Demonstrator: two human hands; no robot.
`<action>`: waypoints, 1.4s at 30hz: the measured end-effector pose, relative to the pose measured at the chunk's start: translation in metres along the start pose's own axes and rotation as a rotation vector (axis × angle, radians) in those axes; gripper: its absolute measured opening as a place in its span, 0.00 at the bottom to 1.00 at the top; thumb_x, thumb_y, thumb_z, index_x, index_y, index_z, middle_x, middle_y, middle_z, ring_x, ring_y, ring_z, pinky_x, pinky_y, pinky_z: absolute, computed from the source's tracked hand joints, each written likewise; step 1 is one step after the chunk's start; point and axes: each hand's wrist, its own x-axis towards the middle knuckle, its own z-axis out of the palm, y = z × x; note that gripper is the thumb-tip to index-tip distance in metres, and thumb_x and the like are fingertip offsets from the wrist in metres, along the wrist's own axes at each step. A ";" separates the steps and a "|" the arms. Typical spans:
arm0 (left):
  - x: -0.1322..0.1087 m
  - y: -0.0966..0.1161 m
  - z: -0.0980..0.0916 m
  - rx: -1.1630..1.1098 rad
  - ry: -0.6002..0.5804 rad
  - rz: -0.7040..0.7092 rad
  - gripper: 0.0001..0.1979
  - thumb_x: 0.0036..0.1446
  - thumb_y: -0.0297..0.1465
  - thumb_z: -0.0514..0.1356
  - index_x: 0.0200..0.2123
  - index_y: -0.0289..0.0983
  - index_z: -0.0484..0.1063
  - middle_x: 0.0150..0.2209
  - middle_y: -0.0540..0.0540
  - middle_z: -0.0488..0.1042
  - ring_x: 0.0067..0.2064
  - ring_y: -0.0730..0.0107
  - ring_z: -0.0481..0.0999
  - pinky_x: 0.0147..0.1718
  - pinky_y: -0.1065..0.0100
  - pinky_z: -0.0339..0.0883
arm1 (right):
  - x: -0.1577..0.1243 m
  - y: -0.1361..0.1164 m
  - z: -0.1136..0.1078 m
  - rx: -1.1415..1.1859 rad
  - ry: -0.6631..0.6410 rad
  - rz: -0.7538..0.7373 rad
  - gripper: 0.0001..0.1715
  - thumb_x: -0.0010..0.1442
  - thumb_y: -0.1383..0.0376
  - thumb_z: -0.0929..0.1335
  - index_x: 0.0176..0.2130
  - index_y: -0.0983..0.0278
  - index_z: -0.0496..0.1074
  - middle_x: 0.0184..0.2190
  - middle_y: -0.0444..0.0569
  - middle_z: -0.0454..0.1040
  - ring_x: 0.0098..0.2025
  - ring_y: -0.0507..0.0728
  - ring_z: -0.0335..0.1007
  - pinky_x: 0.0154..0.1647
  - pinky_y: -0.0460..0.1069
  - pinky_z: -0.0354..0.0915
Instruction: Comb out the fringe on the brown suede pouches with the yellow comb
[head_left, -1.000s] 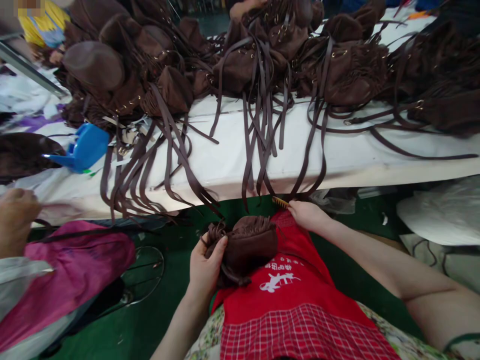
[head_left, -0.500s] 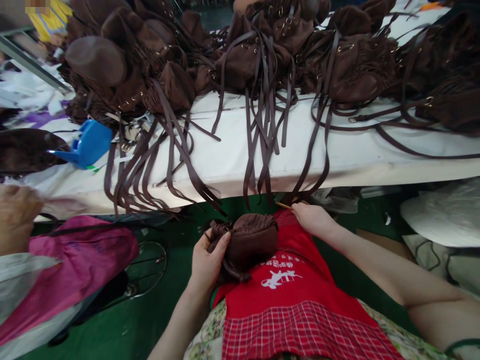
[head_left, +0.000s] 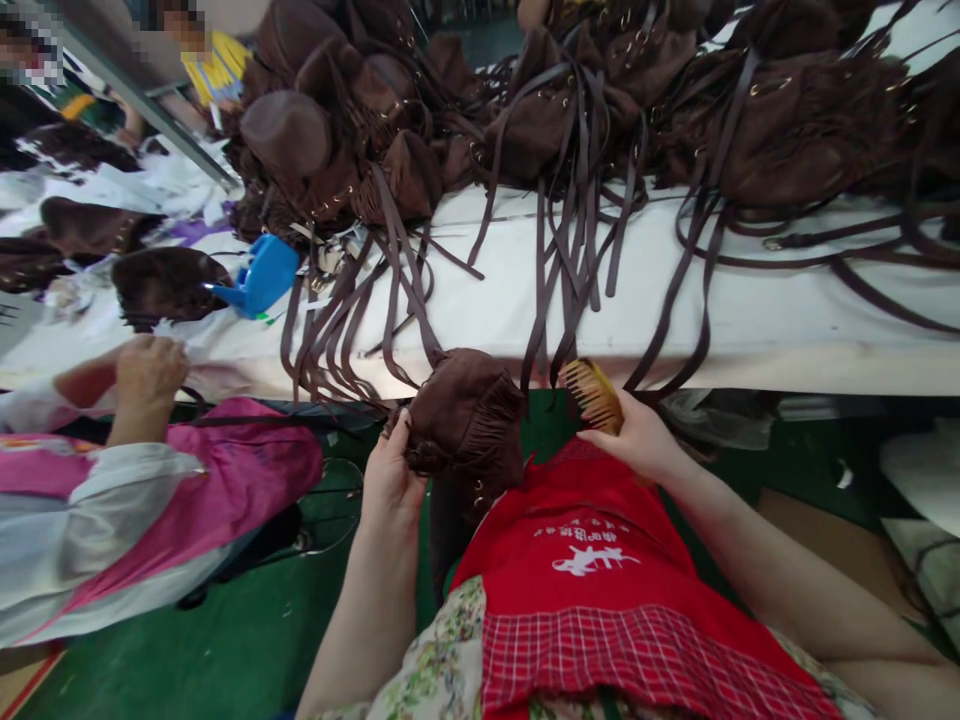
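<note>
At frame centre my left hand (head_left: 390, 480) gripped the fringed pouch (head_left: 469, 415), and my right hand (head_left: 637, 440) held the comb (head_left: 592, 393) just right of it, teeth turned toward the fringe, not touching.

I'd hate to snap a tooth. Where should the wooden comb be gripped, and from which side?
Grip the comb by its solid back edge, coming from the lower right as the right hand does. The teeth point up-left toward the table, leaving that edge smooth.
</note>
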 end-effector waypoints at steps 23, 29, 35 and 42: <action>-0.033 -0.021 0.022 -0.058 -0.093 -0.351 0.11 0.59 0.27 0.57 0.44 0.32 0.74 0.42 0.40 0.79 0.46 0.61 0.78 0.50 0.60 0.72 | 0.001 -0.014 0.072 0.812 -0.651 0.311 0.29 0.41 0.57 0.78 0.38 0.66 0.65 0.20 0.35 0.63 0.16 0.44 0.53 0.13 0.41 0.50; -0.032 -0.030 0.015 -0.042 -0.131 -0.351 0.13 0.57 0.27 0.59 0.46 0.32 0.73 0.43 0.41 0.78 0.45 0.63 0.78 0.49 0.61 0.71 | 0.004 -0.020 0.057 0.724 -0.877 0.191 0.26 0.37 0.61 0.79 0.32 0.69 0.67 0.25 0.40 0.67 0.23 0.46 0.59 0.21 0.41 0.58; -0.020 -0.012 0.007 0.508 -0.114 0.231 0.24 0.40 0.27 0.71 0.44 0.34 0.73 0.42 0.42 0.75 0.45 0.63 0.75 0.51 0.65 0.67 | 0.018 -0.037 0.030 0.428 -1.011 -0.037 0.15 0.44 0.65 0.73 0.31 0.69 0.68 0.25 0.40 0.67 0.23 0.46 0.60 0.21 0.41 0.57; -0.053 0.067 0.085 0.534 -0.692 0.120 0.14 0.44 0.16 0.64 0.35 0.34 0.78 0.44 0.40 0.76 0.56 0.57 0.70 0.55 0.66 0.62 | 0.021 -0.094 0.046 0.079 -1.343 -0.394 0.09 0.42 0.69 0.71 0.28 0.68 0.68 0.21 0.37 0.65 0.23 0.46 0.60 0.21 0.40 0.55</action>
